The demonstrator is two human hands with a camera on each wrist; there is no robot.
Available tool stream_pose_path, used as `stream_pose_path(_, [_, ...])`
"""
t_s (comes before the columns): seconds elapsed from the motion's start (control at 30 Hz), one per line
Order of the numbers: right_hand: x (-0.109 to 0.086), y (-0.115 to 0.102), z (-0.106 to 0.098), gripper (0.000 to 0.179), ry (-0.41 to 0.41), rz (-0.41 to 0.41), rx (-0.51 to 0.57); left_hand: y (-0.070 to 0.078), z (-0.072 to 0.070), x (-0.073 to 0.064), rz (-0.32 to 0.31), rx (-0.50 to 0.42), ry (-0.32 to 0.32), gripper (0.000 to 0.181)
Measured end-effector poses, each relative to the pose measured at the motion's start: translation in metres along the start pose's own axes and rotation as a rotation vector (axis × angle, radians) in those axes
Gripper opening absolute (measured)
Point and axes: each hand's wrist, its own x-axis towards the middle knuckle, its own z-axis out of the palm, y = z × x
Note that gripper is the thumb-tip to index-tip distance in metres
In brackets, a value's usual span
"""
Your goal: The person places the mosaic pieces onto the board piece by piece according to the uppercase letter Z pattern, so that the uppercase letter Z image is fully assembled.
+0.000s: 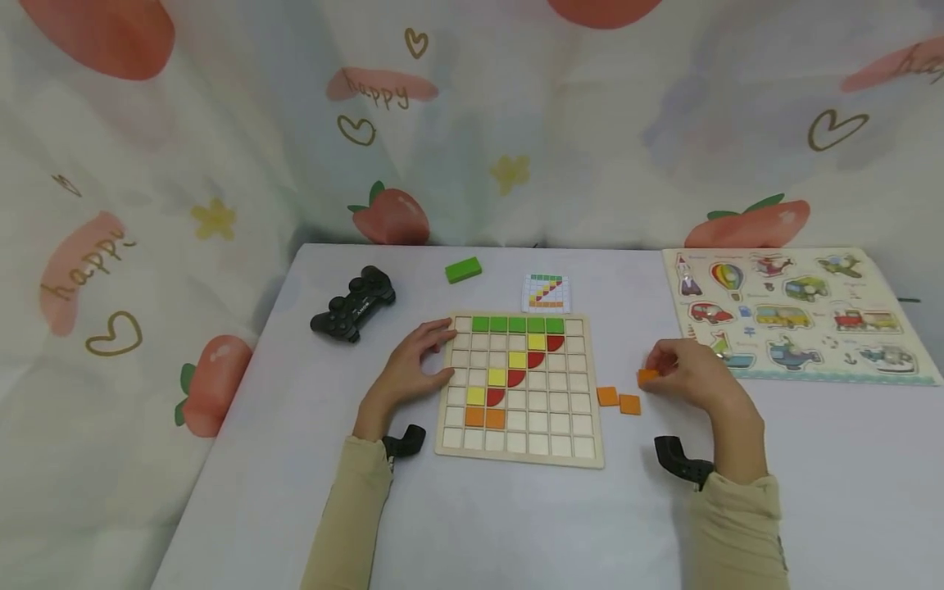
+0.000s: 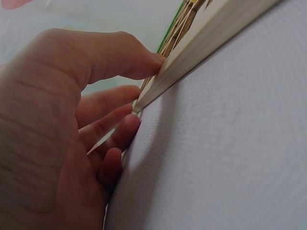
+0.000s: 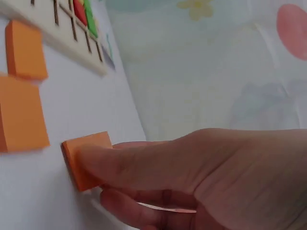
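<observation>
A wooden grid board (image 1: 549, 460) lies mid-table, holding a green top row, a diagonal of yellow squares and red quarter-round tiles, and two orange tiles (image 1: 485, 418) near the bottom. My left hand (image 1: 404, 373) rests at the board's left edge; in the left wrist view its thumb (image 2: 139, 62) touches the wooden side, fingers spread. Right of the board, my right hand (image 1: 689, 373) pinches an orange square tile (image 3: 88, 160) between thumb and fingers, just over the table. Two more orange tiles (image 1: 618, 401) lie between that hand and the board.
Behind the board is a small pattern card (image 1: 546, 293) showing a similar coloured design. A green block (image 1: 463, 270) and a black game controller (image 1: 354, 303) sit at the back left. A vehicle picture puzzle board (image 1: 796, 315) lies at the back right. A printed curtain hangs behind.
</observation>
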Motion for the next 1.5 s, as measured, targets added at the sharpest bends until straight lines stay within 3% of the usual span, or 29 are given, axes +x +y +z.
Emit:
stream_pose_path(0.13, [0.0, -0.007, 0.005, 0.012, 0.042, -0.026, 0.08, 0.001, 0.0, -0.003, -0.019, -0.003, -0.007, 0.058])
stream_pose_path(0.23, [0.002, -0.02, 0.012, 0.013, 0.06, -0.091, 0.151, 0.0, 0.0, -0.004, -0.024, 0.002, -0.007, 0.058])
stream_pose_path(0.43, [0.011, -0.059, 0.038, 0.009, -0.01, -0.23, 0.248, 0.0, -0.001, -0.002, -0.018, 0.0, -0.008, 0.058])
stream_pose_path(0.67, [0.015, -0.093, 0.073, 0.004, -0.124, -0.344, 0.222, -0.001, 0.0, -0.001, 0.013, 0.01, 0.002, 0.057])
stream_pose_path(0.9, [0.009, -0.11, 0.094, 0.008, -0.2, -0.347, 0.094, 0.001, 0.001, -0.001, 0.009, 0.003, -0.006, 0.057])
stream_pose_path(1.23, [0.007, -0.113, 0.099, 0.013, -0.172, -0.387, 0.003, 0.003, 0.0, 0.001, -0.001, 0.023, -0.012, 0.057])
stream_pose_path(1.5, [0.013, -0.093, 0.069, 0.012, -0.144, -0.301, 0.089, 0.001, 0.0, 0.002, -0.004, 0.012, -0.007, 0.057])
